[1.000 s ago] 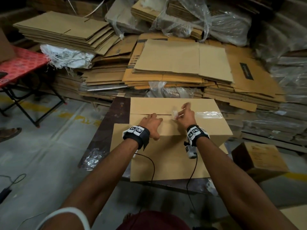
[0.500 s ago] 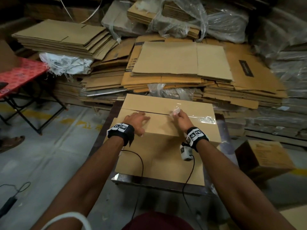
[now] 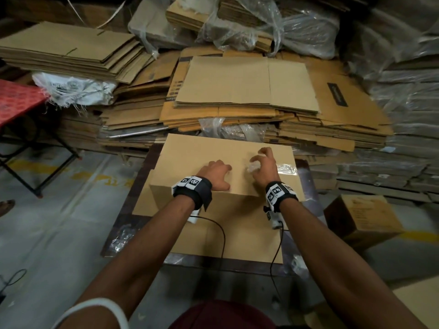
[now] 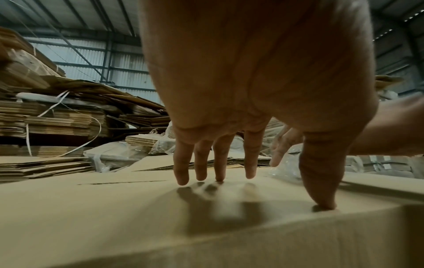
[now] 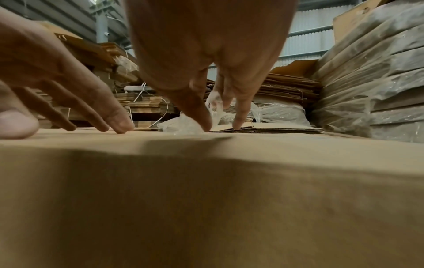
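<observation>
A closed cardboard box point(image 3: 202, 150) stands on a small dark table point(image 3: 140, 179). My left hand point(image 3: 215, 173) lies flat on the box top, fingers point(image 4: 220, 163) straight and spread, thumb tip pressed near the front edge. Just to its right, my right hand point(image 3: 263, 162) curls its thumb and fingers over a crumpled wad of clear tape point(image 3: 253, 167). A strip of the same tape point(image 3: 285, 168) lies stuck along the box top toward its right edge. In the right wrist view the thumb point(image 5: 197, 108) touches the box point(image 5: 206, 199) beside the wad point(image 5: 183, 125).
Stacks of flattened cardboard point(image 3: 237, 91) and plastic-wrapped bundles point(image 3: 297, 27) rise right behind the table. A smaller brown box point(image 3: 361, 222) sits on the floor at the right. A red folding table point(image 3: 16, 100) stands at the left. Cables hang from both wrists.
The right hand's fingers have lifted and curled more over the tape wad. The left hand stays flat on the box top. The box sits more askew in the view.
</observation>
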`<state>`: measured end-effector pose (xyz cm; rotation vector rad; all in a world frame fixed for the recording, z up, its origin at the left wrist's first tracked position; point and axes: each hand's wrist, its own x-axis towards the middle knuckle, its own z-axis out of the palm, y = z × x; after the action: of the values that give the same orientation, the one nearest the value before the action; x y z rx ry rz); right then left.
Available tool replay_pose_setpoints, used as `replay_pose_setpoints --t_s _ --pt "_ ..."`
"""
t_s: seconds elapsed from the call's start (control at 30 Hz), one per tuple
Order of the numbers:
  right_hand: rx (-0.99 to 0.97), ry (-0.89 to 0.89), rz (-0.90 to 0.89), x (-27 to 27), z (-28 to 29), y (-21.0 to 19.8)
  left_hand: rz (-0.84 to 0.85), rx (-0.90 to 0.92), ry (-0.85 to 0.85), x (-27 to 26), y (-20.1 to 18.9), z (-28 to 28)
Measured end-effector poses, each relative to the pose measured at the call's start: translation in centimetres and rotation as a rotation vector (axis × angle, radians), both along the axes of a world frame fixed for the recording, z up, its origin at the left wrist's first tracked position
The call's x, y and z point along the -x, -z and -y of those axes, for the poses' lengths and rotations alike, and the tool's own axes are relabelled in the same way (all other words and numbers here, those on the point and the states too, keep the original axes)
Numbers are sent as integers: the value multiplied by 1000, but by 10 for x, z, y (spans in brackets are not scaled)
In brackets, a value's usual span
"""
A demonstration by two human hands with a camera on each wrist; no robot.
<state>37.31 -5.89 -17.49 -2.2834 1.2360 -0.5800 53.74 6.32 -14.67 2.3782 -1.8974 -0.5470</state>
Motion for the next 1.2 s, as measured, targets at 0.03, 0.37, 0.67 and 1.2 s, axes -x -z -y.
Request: replay_pose_setpoints --t_s 0.03,0.37,0.67,1.2 --pt "-6 -30 -28 2 1 3 3 -4 3 4 3 2" --pt "-227 69 114 5 6 9 117 -6 60 24 19 8" --pt "-142 -66 -146 10 18 -13 163 -72 140 -9 12 3" --pt "-224 -61 -4 9 16 -10 -23 10 110 -1 1 11"
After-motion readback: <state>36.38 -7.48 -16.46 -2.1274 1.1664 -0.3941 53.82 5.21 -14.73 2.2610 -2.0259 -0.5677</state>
